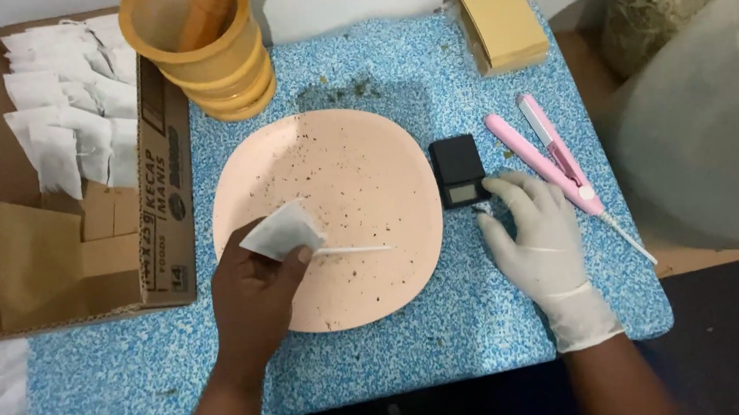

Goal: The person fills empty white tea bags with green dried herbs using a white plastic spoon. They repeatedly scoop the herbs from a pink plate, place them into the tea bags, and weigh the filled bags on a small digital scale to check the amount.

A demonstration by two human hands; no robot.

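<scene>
The bare left hand pinches a small white paper sachet, flat and soft, with a thin string, over the speckled round peach plate at the surface's middle. The gloved right hand rests open, fingers touching a small black scale.

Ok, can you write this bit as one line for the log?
left hand: holds tea bag over plate | right hand: gloved, touching small scale | sealer: beside

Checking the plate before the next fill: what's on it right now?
On the plate: scattered dark crumbs and a thin white string. The left hand with its white pouch covers the near-left part.
</scene>
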